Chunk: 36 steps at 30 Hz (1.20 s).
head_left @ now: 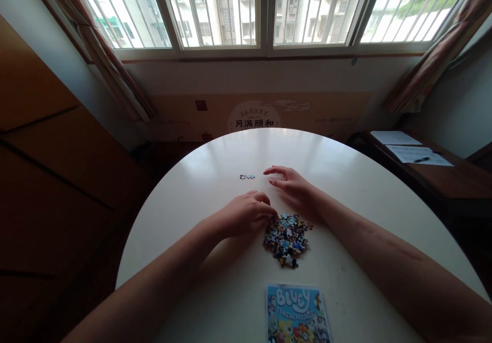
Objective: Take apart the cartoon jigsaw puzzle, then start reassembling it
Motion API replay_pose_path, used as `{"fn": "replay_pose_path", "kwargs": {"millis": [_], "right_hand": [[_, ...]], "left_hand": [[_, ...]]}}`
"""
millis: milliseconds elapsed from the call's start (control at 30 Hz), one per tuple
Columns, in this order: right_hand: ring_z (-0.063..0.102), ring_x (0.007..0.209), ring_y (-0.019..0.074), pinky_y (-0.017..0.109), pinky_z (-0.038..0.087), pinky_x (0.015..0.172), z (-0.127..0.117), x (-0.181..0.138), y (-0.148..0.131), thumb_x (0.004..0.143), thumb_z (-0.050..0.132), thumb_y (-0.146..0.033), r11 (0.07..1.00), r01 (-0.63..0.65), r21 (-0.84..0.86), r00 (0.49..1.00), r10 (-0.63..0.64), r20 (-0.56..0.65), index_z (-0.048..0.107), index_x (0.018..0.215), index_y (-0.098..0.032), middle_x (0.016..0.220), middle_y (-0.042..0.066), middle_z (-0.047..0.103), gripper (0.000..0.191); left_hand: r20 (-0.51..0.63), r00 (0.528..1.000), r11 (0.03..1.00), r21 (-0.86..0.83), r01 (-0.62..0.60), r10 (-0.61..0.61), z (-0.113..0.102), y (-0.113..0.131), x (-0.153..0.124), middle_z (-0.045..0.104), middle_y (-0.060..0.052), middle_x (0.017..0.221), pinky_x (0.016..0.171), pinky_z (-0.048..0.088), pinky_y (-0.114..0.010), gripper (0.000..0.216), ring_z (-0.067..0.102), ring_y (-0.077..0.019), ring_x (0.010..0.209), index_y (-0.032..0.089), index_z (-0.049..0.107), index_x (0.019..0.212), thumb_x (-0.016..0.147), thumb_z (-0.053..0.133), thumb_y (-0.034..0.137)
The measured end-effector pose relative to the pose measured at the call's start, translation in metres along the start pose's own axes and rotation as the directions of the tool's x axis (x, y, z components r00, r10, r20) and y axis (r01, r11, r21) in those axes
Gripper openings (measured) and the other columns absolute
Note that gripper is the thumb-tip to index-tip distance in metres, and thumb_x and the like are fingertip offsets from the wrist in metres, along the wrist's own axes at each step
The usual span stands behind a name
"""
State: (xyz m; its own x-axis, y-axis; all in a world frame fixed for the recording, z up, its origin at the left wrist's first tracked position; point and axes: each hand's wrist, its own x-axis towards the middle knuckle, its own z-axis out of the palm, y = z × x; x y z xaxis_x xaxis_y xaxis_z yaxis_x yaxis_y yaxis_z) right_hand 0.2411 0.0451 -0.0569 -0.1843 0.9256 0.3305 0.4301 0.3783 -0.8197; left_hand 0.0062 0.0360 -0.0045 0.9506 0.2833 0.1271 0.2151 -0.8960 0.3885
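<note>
Closest to the camera is a blue rectangular picture card (298, 317) lettered "BLUEY", lying flat on a round, glossy white table (172, 194). Just beyond it sits a loose heap of small multicoloured jigsaw pieces (286, 240), many overlapping. The left hand (251, 210) is at the heap's far left edge, fingers curled down; whether a piece is pinched between them I cannot tell. The right hand (290, 181) has thumb and forefinger apart, nothing visible between them, just right of a short row of multicoloured pieces (247, 177), too small to tell if interlocked.

Each piece is probably very light and stiff, likely cardboard, with tabs that could bend or fray if forced. On such a smooth top they should slide readily; a fingertip pinch on opposite edges, clear of the tabs, seems the best hold.
</note>
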Motion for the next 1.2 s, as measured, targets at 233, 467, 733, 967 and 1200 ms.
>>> {"fn": "replay_pose_path", "kwargs": {"millis": [233, 467, 733, 967, 1200], "right_hand": [[0.059, 0.117, 0.0218, 0.04, 0.046, 0.107, 0.001, 0.0, 0.002, 0.085, 0.059, -0.027, 0.998, 0.001, -0.06, 1.0, -0.001, -0.005, 0.069, 0.115, -0.023, 0.123, 0.005, 0.064, 0.032], [0.059, 0.118, 0.0211, 0.041, 0.045, 0.108, 0.001, 0.002, 0.004, 0.086, 0.057, -0.027, 0.998, 0.003, -0.069, 1.0, -0.004, -0.004, 0.069, 0.114, -0.023, 0.124, 0.005, 0.065, 0.03], [0.058, 0.122, 0.0215, 0.041, 0.042, 0.112, 0.003, 0.003, 0.003, 0.084, 0.057, -0.021, 0.997, -0.006, -0.082, 1.0, 0.006, 0.0, 0.071, 0.11, -0.021, 0.124, 0.006, 0.065, 0.029], [0.059, 0.12, 0.022, 0.043, 0.045, 0.11, 0.007, 0.004, -0.001, 0.082, 0.058, -0.017, 0.993, -0.006, -0.115, 1.0, 0.006, 0.001, 0.073, 0.105, -0.02, 0.119, 0.008, 0.066, 0.027], [0.059, 0.122, 0.0216, 0.043, 0.045, 0.111, 0.005, 0.003, -0.002, 0.084, 0.057, -0.018, 0.993, -0.002, -0.116, 1.0, 0.003, 0.007, 0.072, 0.108, -0.019, 0.122, 0.008, 0.066, 0.028]], "left_hand": [[-0.01, 0.999, 0.999, -0.005, 0.051, -0.051, 0.005, 0.002, 0.005, 0.067, -0.004, 0.102, 0.087, 0.049, -0.036, 0.016, 0.061, -0.0214, 0.095, 0.028, 0.076, 0.101, 0.087, 0.067, 0.026], [-0.026, 0.988, 0.973, -0.179, 0.147, -0.154, 0.008, 0.0, 0.008, 0.07, -0.003, 0.092, 0.083, 0.051, -0.034, 0.009, 0.063, -0.0194, 0.088, 0.022, 0.073, 0.089, 0.08, 0.07, 0.021], [-0.144, 0.9, 0.799, -0.532, 0.281, -0.412, -0.011, -0.041, -0.002, 0.075, -0.006, 0.089, 0.08, 0.055, -0.032, 0.015, 0.069, -0.0188, 0.084, 0.017, 0.07, 0.093, 0.084, 0.062, 0.026], [-0.393, 0.685, 0.758, -0.051, 0.65, -0.613, -0.021, -0.084, -0.014, 0.074, -0.001, 0.091, 0.078, 0.051, -0.031, 0.018, 0.068, -0.021, 0.085, 0.023, 0.074, 0.098, 0.086, 0.061, 0.025], [-0.513, 0.62, 0.676, 0.102, 0.73, -0.593, -0.019, -0.087, -0.013, 0.067, -0.004, 0.117, 0.078, 0.051, -0.029, 0.025, 0.066, -0.0202, 0.093, 0.023, 0.071, 0.112, 0.09, 0.059, 0.025]]}}
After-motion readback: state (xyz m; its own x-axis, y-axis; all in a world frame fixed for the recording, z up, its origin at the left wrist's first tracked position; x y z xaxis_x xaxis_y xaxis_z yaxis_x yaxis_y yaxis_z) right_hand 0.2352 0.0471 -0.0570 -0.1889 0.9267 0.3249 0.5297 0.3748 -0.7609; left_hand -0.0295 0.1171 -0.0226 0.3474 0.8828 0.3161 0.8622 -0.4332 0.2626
